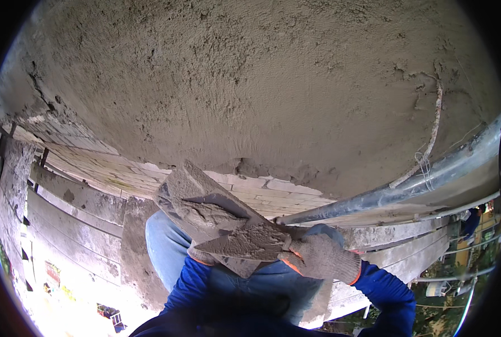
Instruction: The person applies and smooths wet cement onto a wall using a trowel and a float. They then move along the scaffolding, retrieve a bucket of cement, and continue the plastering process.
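A mortar-smeared hawk [175,182] is tilted in front of my knees, with a lump of wet grey mortar [205,216] on it. My left hand [201,256], in a grey glove, holds the hawk from below; most of its fingers are hidden under the board. My right hand [324,257], gloved in grey with orange edging, is closed around the handle end of a pointed trowel [242,242]. Mortar coats the trowel blade, which lies over the near part of the hawk. The wall [233,78] ahead carries rough, damp-looking mortar down to a ragged lower edge.
Bare pale blocks [141,173] show below the mortar. A metal pole [346,201] slants along the wall at right, with a mortar-crusted rod [434,129] wired to it. Scaffold planks [76,230] run left and right; beyond their edge is a drop toward bright ground.
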